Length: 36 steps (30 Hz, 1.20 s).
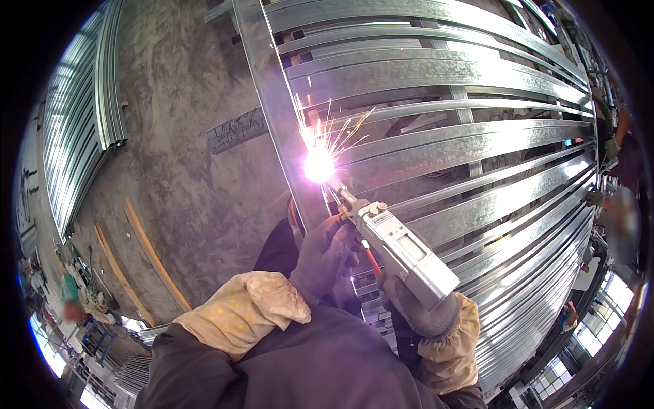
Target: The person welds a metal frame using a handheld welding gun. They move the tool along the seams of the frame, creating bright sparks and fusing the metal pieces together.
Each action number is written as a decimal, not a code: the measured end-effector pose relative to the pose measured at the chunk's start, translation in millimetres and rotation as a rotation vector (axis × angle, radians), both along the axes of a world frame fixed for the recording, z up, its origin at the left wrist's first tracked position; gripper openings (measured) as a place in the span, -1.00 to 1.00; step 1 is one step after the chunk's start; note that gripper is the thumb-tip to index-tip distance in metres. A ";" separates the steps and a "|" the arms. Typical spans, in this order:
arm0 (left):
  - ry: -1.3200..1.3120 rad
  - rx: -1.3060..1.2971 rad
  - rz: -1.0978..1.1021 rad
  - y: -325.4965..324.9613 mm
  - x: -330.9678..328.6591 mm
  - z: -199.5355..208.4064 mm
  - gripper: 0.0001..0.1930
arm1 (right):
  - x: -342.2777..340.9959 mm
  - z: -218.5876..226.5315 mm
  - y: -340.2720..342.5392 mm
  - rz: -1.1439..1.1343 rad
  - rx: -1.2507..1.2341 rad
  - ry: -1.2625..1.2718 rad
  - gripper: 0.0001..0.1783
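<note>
A grey handheld welding gun (412,253) points up and left, its nozzle at a bright white-violet glare (319,166) with sparks flying upward. The glare lies on the edge of a long steel side rail (272,102), where a galvanized cross bar (388,155) meets it; the joint itself is hidden by the light. My right hand (421,305), in a grey glove, is wrapped round the gun's rear body. My left hand (323,255), also gloved, is closed at the gun's front below the nozzle, its fingertips partly hidden. A red-orange part (372,260) shows between my hands.
Many parallel steel bars (518,273) stretch to the right. A stack of long metal profiles (78,123) lies at the left. Two wooden strips (158,258) and a short metal piece (237,129) rest on the concrete floor (177,75). Another person (623,146) is at the far right.
</note>
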<state>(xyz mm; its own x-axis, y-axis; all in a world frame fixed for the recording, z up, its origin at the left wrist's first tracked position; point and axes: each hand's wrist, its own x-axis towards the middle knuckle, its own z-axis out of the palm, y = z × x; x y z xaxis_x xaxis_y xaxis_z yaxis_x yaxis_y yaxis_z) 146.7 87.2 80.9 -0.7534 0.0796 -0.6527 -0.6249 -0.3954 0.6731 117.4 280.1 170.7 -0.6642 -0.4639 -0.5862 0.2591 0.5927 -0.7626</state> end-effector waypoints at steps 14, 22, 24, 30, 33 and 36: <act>-0.034 0.040 0.027 1.6 2.4 -5.7 -0.59 | -4.1 -0.9 -6.8 -0.037 -0.095 0.015 -0.77; -0.021 0.031 0.006 -1.0 0.9 -6.3 -0.61 | -4.3 -1.5 -8.3 -0.122 -0.144 0.025 -0.78; -0.054 0.039 -0.005 -1.3 1.6 -9.5 -0.62 | -5.6 -1.8 -8.3 -0.092 -0.123 0.040 -0.72; -0.073 0.064 0.021 -0.8 -0.8 -5.5 -0.63 | -8.4 0.6 -7.0 -0.061 -0.063 -0.021 -0.56; -0.051 0.050 0.011 -1.7 -1.4 -5.5 -0.63 | -7.2 1.6 -7.5 -0.107 -0.061 -0.063 -0.55; -0.044 0.041 0.008 -2.0 -3.2 -3.6 -0.62 | -5.7 -1.0 -6.4 -0.104 -0.055 -0.043 -0.55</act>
<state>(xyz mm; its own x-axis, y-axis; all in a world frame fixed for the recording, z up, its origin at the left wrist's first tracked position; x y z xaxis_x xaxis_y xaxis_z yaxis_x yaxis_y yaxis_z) 143.5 85.2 77.3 -0.7250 0.1009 -0.6813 -0.6500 -0.4274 0.6284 111.8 273.7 169.6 -0.6854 -0.4263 -0.5903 0.3497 0.5184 -0.7804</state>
